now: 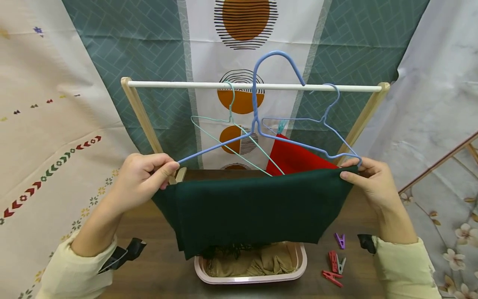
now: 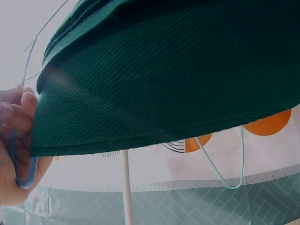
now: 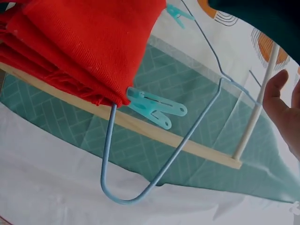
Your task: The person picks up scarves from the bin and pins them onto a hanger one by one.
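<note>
A dark green cloth (image 1: 257, 211) drapes over the lower part of a blue clothes hanger (image 1: 255, 104), whose hook points up in front of the rack. My left hand (image 1: 145, 178) pinches the hanger's left end together with the cloth's corner. At the other end, my right hand (image 1: 373, 182) grips the cloth's upper corner and the hanger tip between thumb and fingers. The left wrist view shows the cloth's underside (image 2: 164, 89) hanging down in folds. Part of the hanger's lower bar is hidden behind the cloth.
Behind stands a rack with a white rod (image 1: 168, 84), bearing a mint hanger (image 1: 214, 120) and another blue hanger with red cloth (image 3: 98, 42) held by teal clothespins (image 3: 157, 103). Below lie a pink basin (image 1: 303, 261) with brown cloth and several loose clothespins (image 1: 333, 261).
</note>
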A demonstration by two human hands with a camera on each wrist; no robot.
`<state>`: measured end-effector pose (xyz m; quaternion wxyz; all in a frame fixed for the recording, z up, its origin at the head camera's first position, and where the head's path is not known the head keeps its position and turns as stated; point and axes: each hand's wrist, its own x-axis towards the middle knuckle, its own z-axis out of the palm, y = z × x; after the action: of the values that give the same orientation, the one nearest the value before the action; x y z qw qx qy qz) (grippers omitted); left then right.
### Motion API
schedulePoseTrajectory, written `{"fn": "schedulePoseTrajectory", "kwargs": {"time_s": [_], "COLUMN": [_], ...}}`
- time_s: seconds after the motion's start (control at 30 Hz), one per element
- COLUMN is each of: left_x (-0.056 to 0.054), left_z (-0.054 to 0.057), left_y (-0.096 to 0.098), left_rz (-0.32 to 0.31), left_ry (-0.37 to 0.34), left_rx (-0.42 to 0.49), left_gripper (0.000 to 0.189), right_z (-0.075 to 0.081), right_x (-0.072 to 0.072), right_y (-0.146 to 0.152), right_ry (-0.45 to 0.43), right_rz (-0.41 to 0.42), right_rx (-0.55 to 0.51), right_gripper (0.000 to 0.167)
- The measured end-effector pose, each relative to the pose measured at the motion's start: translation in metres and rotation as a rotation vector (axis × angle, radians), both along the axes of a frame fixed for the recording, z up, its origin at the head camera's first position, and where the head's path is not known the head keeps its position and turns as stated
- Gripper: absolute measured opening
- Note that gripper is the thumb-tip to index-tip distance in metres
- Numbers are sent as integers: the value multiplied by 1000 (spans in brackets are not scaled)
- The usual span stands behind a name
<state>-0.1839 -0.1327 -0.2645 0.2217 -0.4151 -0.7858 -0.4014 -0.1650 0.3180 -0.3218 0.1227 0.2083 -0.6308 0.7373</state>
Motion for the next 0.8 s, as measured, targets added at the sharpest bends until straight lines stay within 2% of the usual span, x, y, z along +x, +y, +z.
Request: {"fn": "schedulePoseTrajectory", "kwargs": {"time_s": [0.13,0.27,0.4,0.47,0.57,0.7,0.8], "left_x": [-1,-3,-9,-11,-12,-13,-14], "left_z": [2,5,9,11,11,9,5], "left_y": [2,2,1,0,-3,-5,-6], "left_rz": [17,29,35,44,57,74,94], "left_ry": [-5,-1,-9,-35,-95,-137,-91], "left_rx": [-27,-69,-130,-160,-187,-165,-118], "left_gripper": [21,22,20,19,16,14,14], "right_z": [3,5,5,5,5,5,4], "right_x": [-1,-1,1,1,0,-3,-4], "right_y": [3,2,0,0,1,2,3], "right_ry": [80,115,123,124,128,125,122], "right_rz": [17,-30,-77,-70,-15,33,40], "right_rx": [84,119,42,-37,-170,-237,-229], "right_gripper": [21,17,11,10,9,10,12]}}
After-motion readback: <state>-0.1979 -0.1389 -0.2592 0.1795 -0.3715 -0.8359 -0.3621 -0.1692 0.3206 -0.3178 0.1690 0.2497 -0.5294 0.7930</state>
